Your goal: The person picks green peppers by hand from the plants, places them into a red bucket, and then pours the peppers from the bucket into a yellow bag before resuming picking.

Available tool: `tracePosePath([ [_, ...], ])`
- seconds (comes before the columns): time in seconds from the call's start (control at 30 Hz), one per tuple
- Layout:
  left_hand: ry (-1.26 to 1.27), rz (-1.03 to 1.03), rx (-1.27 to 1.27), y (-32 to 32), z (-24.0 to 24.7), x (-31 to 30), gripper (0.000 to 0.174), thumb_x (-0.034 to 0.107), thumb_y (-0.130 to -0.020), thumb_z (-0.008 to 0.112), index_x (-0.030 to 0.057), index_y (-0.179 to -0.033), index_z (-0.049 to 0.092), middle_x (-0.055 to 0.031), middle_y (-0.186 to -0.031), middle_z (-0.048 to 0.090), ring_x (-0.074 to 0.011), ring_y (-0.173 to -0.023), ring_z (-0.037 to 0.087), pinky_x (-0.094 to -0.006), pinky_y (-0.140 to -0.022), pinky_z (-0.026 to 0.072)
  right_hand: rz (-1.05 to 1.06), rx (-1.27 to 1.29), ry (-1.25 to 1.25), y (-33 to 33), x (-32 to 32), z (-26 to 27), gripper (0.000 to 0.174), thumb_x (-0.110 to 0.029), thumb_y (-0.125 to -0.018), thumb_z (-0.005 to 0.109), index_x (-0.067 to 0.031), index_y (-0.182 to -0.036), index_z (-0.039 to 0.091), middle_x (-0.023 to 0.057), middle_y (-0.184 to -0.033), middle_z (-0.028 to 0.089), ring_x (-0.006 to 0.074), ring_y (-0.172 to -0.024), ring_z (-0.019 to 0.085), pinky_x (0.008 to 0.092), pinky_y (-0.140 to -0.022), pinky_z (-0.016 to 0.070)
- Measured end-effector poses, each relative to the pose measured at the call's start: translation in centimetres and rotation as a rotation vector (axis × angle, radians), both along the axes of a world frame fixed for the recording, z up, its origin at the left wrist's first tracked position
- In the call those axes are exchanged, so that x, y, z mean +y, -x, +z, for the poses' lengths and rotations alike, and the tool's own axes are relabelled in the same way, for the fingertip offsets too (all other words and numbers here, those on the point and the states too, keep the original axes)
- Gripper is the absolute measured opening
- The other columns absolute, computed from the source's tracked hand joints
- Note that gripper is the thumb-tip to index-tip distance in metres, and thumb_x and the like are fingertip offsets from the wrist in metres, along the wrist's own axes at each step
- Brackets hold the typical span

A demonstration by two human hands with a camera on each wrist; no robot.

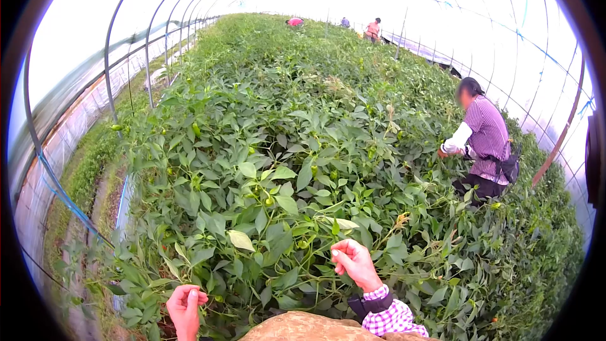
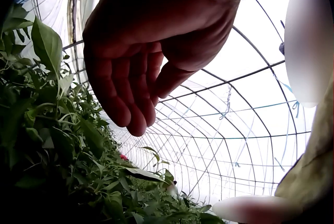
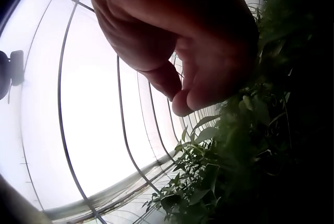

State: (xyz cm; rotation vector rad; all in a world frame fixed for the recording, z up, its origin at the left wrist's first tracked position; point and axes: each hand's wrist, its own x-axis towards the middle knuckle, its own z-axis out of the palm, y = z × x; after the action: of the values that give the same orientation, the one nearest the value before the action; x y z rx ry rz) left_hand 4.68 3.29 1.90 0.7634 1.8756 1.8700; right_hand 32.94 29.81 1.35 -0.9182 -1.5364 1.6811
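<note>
Both bare hands are held above leafy green pepper plants (image 1: pixel 278 240). At the lower left of the head view is the left hand (image 1: pixel 185 309); the left wrist view shows this hand (image 2: pixel 151 41) with loosely bent fingers and nothing in them. The right hand (image 1: pixel 356 264), in a pink checked sleeve, is near the lower middle. Its fingers are curled, the thumb close to the fingertips, in the right wrist view (image 3: pixel 177 31), and no object shows between them. Small green peppers (image 1: pixel 303 244) hang among the leaves just left of the right hand.
A person in a striped shirt (image 1: pixel 489 129) bends over the plants on the right; other people (image 1: pixel 373 29) are far back. Curved metal hoops (image 1: pixel 110 50) and plastic sheeting arch overhead. A blue strap (image 1: pixel 66 199) and a narrow path (image 1: pixel 101 215) lie on the left.
</note>
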Motion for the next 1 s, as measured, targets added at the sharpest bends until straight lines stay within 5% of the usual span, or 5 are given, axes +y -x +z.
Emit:
tracePosePath([
  [0.4,0.013,-0.182,0.022,0.9,0.7,2.2,0.014,0.009,-0.091,0.053,-0.0013,-0.096,0.062,-0.0074,-0.076,0.067,-0.0126,-0.068,0.064,-0.0224,-0.062,0.0507,0.004,-0.103,-0.408,5.2,-1.6,2.5,0.024,-0.02,-0.084,0.068,-0.0038,-0.099,0.06,-0.0084,-0.059,0.046,0.0012,-0.053,0.037,0.0197,-0.048,0.0274],
  [0.47,0.076,-0.381,0.008,0.2,1.8,4.0,0.016,0.005,-0.09,0.055,-0.0029,-0.101,0.063,-0.0081,-0.082,0.068,-0.0143,-0.077,0.065,-0.0247,-0.071,0.0515,0.134,-0.175,-0.578,6.6,-2.3,5.0,0.058,-0.029,-0.077,0.073,-0.0044,-0.123,0.049,0.0048,-0.091,0.056,0.0134,-0.082,0.055,0.0282,-0.072,0.0459],
  [0.6,0.016,-0.828,-0.074,-1.3,3.0,8.3,0.042,0.007,-0.088,0.058,0.0,-0.128,0.048,-0.0127,-0.115,0.06,-0.018,-0.104,0.058,-0.0294,-0.086,0.0481,0.455,-0.012,-0.935,10.8,-4.6,8.1,0.086,-0.036,-0.077,0.071,-0.0015,-0.141,0.025,0.0175,-0.137,0.037,0.0278,-0.125,0.041,0.0384,-0.102,0.0338],
  [0.93,-0.256,-0.768,-0.242,-3.0,1.7,10.7,0.026,0.02,-0.082,0.07,0.003,-0.1,0.059,0.0001,-0.09,0.061,-0.0132,-0.083,0.059,-0.0285,-0.075,0.0475,0.768,0.623,0.013,13.6,-7.2,7.2,0.078,-0.031,-0.084,0.067,0.0009,-0.141,0.024,0.0148,-0.133,0.045,0.0252,-0.124,0.044,0.038,-0.104,0.0334],
  [1.0,-0.127,-0.676,0.398,-2.3,2.0,10.5,0.02,0.018,-0.083,0.067,0.0046,-0.097,0.062,-0.0044,-0.085,0.064,-0.0126,-0.076,0.062,-0.0265,-0.07,0.048,0.796,0.593,0.085,13.2,-7.0,7.0,0.072,-0.03,-0.084,0.066,0.0013,-0.139,0.03,0.0144,-0.132,0.046,0.0241,-0.12,0.047,0.0372,-0.103,0.0339],
])
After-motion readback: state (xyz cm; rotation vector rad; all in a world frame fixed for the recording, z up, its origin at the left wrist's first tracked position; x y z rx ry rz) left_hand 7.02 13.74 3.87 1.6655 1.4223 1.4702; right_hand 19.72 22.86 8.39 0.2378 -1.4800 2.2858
